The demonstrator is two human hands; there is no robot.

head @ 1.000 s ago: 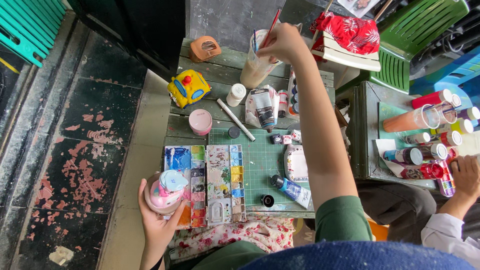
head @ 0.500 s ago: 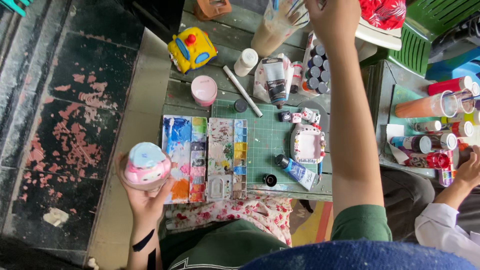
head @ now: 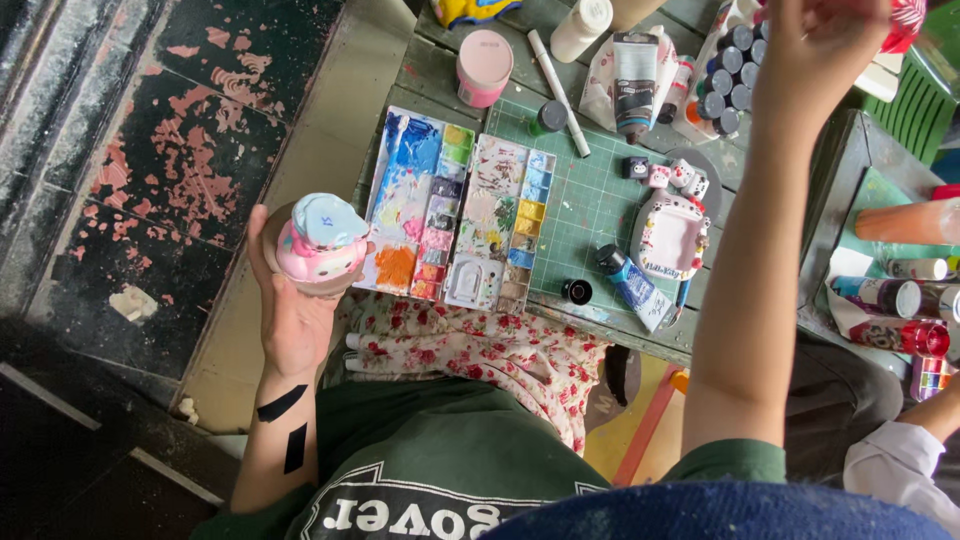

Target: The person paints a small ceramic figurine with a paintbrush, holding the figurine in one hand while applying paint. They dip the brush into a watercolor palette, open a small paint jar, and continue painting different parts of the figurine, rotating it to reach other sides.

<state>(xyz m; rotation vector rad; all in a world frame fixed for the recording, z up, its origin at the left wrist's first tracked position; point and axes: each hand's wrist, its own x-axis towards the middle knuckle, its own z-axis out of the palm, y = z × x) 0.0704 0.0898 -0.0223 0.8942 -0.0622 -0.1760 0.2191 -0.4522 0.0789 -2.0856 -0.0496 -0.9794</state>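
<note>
Left hand [head: 290, 310]: palm up, fingers curled around the base of a small painted figurine [head: 320, 245], pink with a pale blue cap. It is held off the left edge of the worktop [head: 425, 75], just beside the paint palette. Two black strips mark the forearm below the wrist.

Right hand [head: 820, 40]: raised to the top edge of the view and partly cut off; whether it is closed on anything cannot be told. Its forearm crosses the right part of the worktop.

Paint palette [head: 455, 215]: two hinged trays, laid open, with mixing areas smeared blue, orange and white and rows of small colour wells. It lies partly on a green cutting mat [head: 585, 205].

On the mat: a white marker pen [head: 560, 93] lying at a slant, a small dark green-capped bottle [head: 547, 118], a white ornamented frame piece [head: 670, 238], a few tiny cube figures [head: 672, 177] just above it, a blue paint tube [head: 630, 285], and a small black lid [head: 577, 292].

Beyond the mat: a pink cup [head: 483, 67], a white bottle [head: 582, 28], a large tube with a black label [head: 636, 72], and a pack of dark-capped paint pots [head: 722, 82].

Lap: red-flowered cloth [head: 480, 350] over a dark green shirt.

Far right: paint bottles [head: 890, 310] on a second surface, and another person's white sleeve [head: 895, 465].
</note>
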